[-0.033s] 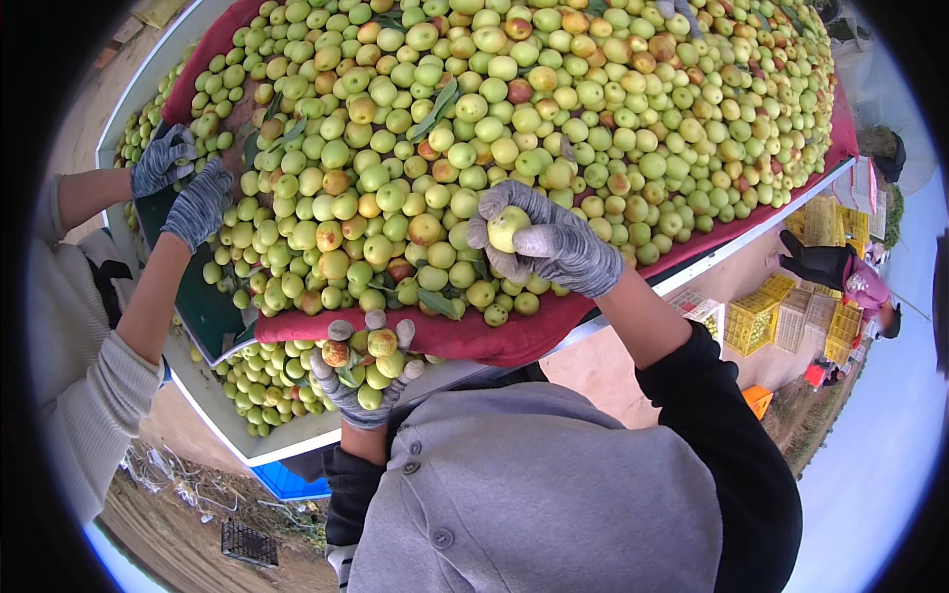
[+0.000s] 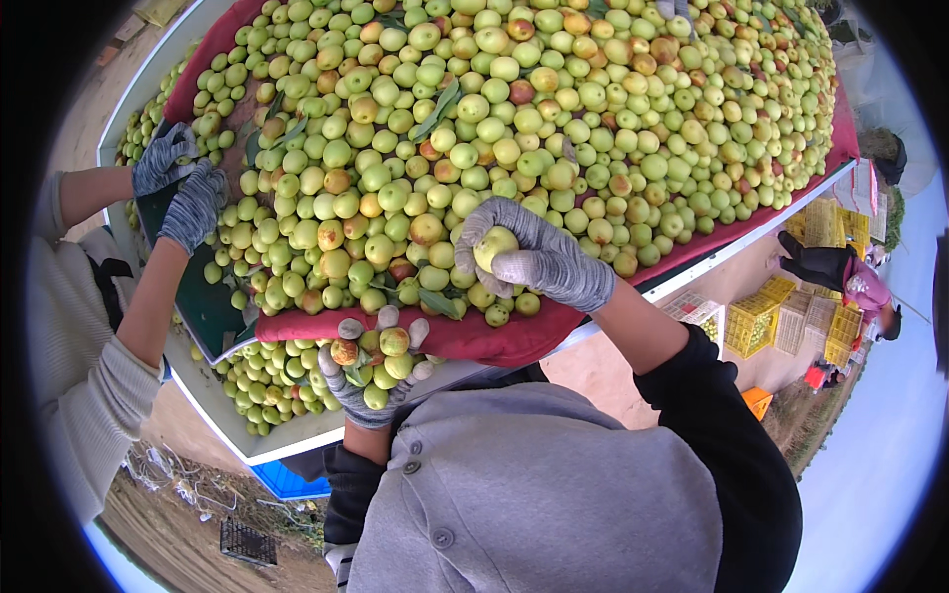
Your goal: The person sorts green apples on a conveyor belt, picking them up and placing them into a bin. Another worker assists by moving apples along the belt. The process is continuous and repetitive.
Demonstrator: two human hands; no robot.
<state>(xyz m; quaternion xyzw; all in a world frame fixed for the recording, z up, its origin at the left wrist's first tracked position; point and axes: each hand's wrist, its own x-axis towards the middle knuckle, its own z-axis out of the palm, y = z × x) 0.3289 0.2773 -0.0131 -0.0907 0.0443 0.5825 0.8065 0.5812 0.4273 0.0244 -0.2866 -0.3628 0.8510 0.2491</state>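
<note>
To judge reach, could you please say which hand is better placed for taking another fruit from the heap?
Probably the right hand: it is over the heap, holding one fruit, while the left hand, near the red cloth, cradles several fruits.

Bright diffuse daylight, soft shadows, mostly sharp centre, curved fisheye edges, black corners
</note>
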